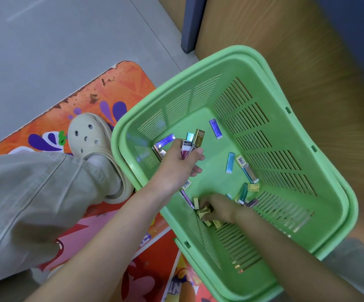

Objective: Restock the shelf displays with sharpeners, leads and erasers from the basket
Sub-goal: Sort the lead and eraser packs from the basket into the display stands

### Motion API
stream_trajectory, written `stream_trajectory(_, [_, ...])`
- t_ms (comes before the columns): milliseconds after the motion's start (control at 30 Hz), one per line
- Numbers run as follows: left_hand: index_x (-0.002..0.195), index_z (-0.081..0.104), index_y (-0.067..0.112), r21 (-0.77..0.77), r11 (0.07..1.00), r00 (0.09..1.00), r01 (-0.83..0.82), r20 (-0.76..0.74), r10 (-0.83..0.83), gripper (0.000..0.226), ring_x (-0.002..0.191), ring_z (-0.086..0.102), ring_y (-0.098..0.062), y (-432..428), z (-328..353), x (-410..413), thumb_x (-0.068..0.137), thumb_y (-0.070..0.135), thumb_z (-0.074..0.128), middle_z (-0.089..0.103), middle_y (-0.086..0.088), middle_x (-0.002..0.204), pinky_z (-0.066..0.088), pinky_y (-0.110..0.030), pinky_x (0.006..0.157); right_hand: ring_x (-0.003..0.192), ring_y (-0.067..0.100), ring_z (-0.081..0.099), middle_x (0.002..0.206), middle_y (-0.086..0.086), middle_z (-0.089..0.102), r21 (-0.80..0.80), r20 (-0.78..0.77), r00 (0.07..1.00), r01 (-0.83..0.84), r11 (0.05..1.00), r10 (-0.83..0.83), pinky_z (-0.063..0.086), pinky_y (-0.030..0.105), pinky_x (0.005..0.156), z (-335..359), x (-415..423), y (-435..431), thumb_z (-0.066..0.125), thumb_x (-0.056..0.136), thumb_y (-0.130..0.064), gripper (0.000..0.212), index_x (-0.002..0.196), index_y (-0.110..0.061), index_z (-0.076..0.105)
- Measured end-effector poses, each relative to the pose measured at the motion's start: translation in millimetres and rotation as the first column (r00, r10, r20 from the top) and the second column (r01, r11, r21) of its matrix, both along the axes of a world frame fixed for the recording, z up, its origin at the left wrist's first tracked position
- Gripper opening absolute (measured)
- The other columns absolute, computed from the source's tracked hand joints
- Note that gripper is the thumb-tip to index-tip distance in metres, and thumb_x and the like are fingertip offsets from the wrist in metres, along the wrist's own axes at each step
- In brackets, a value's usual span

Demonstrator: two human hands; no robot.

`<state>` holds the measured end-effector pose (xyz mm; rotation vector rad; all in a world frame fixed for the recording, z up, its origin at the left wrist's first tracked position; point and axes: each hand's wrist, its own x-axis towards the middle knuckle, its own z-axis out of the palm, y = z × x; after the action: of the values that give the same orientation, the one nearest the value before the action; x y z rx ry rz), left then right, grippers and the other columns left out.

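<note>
A green plastic basket (320, 192) stands on the floor. Inside it lie scattered lead cases, among them a blue one (215, 128) and a teal one (230, 162), plus small yellow erasers (253, 187). My left hand (176, 164) is inside the basket and grips a bundle of lead cases (193, 142) in gold, blue and maroon. My right hand (218, 209) reaches down to the basket's near corner, its fingers curled round a cluster of yellow erasers (205, 211). Part of that cluster is hidden under the hand.
My leg in beige trousers and a cream clog (94, 147) stands left of the basket on an orange and red floor graphic (120, 86). A wooden shelf-unit panel (307, 51) rises behind the basket. Grey floor (46, 40) lies to the upper left.
</note>
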<state>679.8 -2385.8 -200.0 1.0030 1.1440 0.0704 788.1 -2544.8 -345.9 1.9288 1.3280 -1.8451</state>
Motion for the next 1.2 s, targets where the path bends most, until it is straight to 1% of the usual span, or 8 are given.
stream_trajectory(133, [0.107,0.046,0.015,0.005,1.0,0.996,0.008,-0.092,-0.008,0.011,0.076,0.062,-0.014,0,-4,1,0.097,0.016,0.048,0.062,0.001,0.097,0.05,-0.037,0.089,0.078,0.008,0.054,0.089,-0.005,0.057,0.087,-0.06,0.952,0.305,0.948,-0.301,0.043,0.015,0.069,38,12,21,0.074,0.081,-0.021,0.035,0.113,-0.017,0.061])
stream_trajectory(233, [0.105,0.045,0.013,-0.002,1.0,0.991,0.0,-0.133,0.0,0.008,0.089,0.062,-0.019,-1,-6,4,0.098,0.015,0.047,0.062,-0.004,0.104,0.048,-0.041,0.096,0.088,0.004,0.059,0.097,-0.008,0.065,0.306,-0.137,0.828,0.558,0.771,-0.544,0.048,0.02,0.083,80,23,35,0.074,0.078,-0.022,0.029,0.102,-0.028,0.059])
stream_trajectory(367, [0.108,0.049,0.009,-0.181,0.978,0.993,-0.103,-0.073,0.091,0.012,0.079,0.065,-0.017,-3,-3,8,0.097,0.013,0.051,0.064,-0.008,0.109,0.055,-0.035,0.082,0.08,-0.004,0.055,0.096,-0.008,0.064,0.51,-0.233,0.658,0.71,0.486,-0.716,0.045,0.012,0.077,127,26,53,0.077,0.075,-0.015,0.034,0.096,-0.033,0.057])
stream_trajectory(467, [0.106,0.052,0.004,-0.322,0.928,0.978,-0.187,0.024,0.205,0.014,0.065,0.066,-0.017,-4,5,11,0.096,0.013,0.053,0.067,-0.008,0.09,0.06,-0.034,0.065,0.081,-0.002,0.052,0.093,-0.011,0.06,0.664,-0.177,0.71,0.597,0.449,-0.682,0.041,0.011,0.072,136,16,60,0.082,0.071,-0.017,0.04,0.092,-0.034,0.053])
stream_trajectory(700, [0.112,0.055,0.006,-0.147,0.983,0.993,-0.114,0.025,0.119,0.035,0.082,0.06,-0.021,-5,6,9,0.088,0.03,0.064,0.062,-0.024,0.108,0.052,-0.033,0.063,0.088,-0.002,0.051,0.101,-0.014,0.051,0.627,-0.297,0.762,0.61,0.485,-0.575,0.045,0.012,0.072,145,8,63,0.085,0.061,-0.024,0.054,0.099,-0.037,0.048])
stream_trajectory(900, [0.102,0.051,0.006,-0.151,0.984,0.988,-0.097,0.103,0.114,0.018,0.066,0.063,-0.01,0,10,4,0.09,0.014,0.06,0.061,-0.011,0.088,0.054,-0.02,0.054,0.096,0.007,0.06,0.108,-0.008,0.061,0.498,-0.333,0.663,0.728,0.471,-0.671,0.05,0.025,0.089,122,22,41,0.06,0.089,-0.018,0.019,0.106,-0.021,0.055])
stream_trajectory(1067, [0.114,0.047,0.001,-0.13,0.986,0.99,-0.102,0.088,0.114,0.032,0.068,0.063,-0.011,6,10,1,0.09,0.016,0.061,0.059,-0.018,0.101,0.053,-0.019,0.055,0.104,0.015,0.057,0.116,0.0,0.059,0.204,0.054,0.872,0.468,0.86,-0.487,0.047,0.027,0.095,43,15,14,0.059,0.092,-0.017,0.033,0.124,-0.009,0.054])
stream_trajectory(1200, [0.112,0.047,0.001,-0.118,0.989,0.989,-0.089,0.106,0.101,0.03,0.064,0.065,-0.008,7,8,-2,0.09,0.017,0.061,0.061,-0.013,0.094,0.054,-0.02,0.056,0.111,0.021,0.057,0.121,0.005,0.062,-0.007,0.089,0.916,0.394,0.919,-0.392,0.042,0.025,0.094,9,-9,2,0.063,0.091,-0.025,0.04,0.128,-0.012,0.053])
